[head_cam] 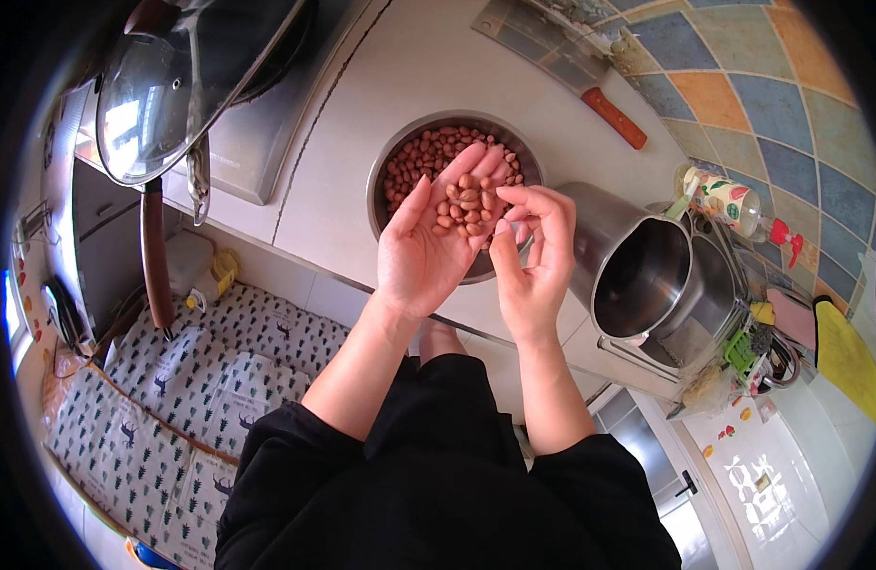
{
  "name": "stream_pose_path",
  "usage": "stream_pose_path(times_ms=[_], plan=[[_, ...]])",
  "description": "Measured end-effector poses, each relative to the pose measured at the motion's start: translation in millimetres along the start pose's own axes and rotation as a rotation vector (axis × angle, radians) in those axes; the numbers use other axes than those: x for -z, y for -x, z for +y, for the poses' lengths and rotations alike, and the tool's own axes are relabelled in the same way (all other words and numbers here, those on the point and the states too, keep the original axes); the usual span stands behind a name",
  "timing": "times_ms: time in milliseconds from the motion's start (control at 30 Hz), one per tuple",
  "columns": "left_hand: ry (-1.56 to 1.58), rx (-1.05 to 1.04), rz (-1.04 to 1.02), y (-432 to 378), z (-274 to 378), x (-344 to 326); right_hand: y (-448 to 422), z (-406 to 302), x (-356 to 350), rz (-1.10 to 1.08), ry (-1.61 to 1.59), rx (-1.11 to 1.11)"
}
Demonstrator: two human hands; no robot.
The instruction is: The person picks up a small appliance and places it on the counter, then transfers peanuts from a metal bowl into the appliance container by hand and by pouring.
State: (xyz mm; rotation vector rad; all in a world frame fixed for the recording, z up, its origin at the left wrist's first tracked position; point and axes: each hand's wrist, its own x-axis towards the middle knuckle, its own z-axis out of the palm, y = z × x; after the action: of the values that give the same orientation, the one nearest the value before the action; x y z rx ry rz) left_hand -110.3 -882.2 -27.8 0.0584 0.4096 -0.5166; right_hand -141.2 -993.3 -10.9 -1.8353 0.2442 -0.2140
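Note:
A steel bowl (pixel 373 187) on the white countertop holds many red-skinned peanuts (pixel 418 158). Over its near part, my left hand (pixel 438 242) is palm up with a small heap of shelled peanuts (pixel 466 205) lying in it. Beside that palm on the right, my right hand (pixel 536 256) has its thumb and forefinger curled near each other; whether a peanut is between them cannot be told. Both hands partly hide the bowl and its contents.
Right of the bowl stands a tall steel pot (pixel 587 235) by the sink. A cleaver (pixel 612 117) lies at the back near the tiled wall. At left, a glass-lidded pan (pixel 135 107) sits on the stove, its handle (pixel 155 256) jutting past the counter edge.

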Motion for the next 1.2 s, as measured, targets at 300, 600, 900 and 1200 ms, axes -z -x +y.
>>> stream_pose_path(times_ms=[300,600,900,1200], plan=[[-0.030,0.056,-0.034,4.6,0.0,-3.4,-6.6,-3.2,12.7,-0.181,-0.037,-0.031],[0.026,0.056,-0.076,7.4,1.3,-8.2,-3.6,-6.9,10.7,-0.147,-0.054,-0.042],[0.017,0.071,-0.059,10.5,3.9,-8.3,-6.9,-17.4,6.2,-0.189,0.114,0.025],[-0.004,0.031,-0.050,11.2,-1.3,-4.4,-4.6,-15.3,-3.0,-0.174,0.201,0.014]])
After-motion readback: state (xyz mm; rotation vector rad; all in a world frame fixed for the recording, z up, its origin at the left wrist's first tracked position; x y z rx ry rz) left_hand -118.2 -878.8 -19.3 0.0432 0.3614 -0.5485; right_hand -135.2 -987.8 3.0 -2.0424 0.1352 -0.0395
